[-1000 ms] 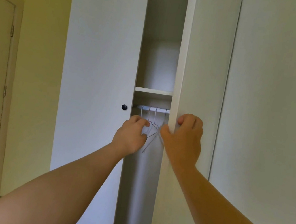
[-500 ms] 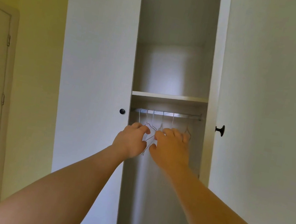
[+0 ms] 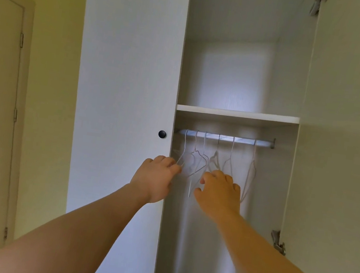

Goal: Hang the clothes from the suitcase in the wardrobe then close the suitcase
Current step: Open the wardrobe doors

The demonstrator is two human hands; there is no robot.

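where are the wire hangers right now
Head view: the wire hangers hang in a row on the rail under the shelf, in the open right side of the wardrobe; the left hand and right hand are at their lower ends.

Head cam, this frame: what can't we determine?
- Out of the head view: suitcase, clothes.
- Fingertips of the left hand and right hand: hidden behind their own knuckles, so any hold on the hangers is unclear.
- Floor of the wardrobe: cut off by the bottom edge.
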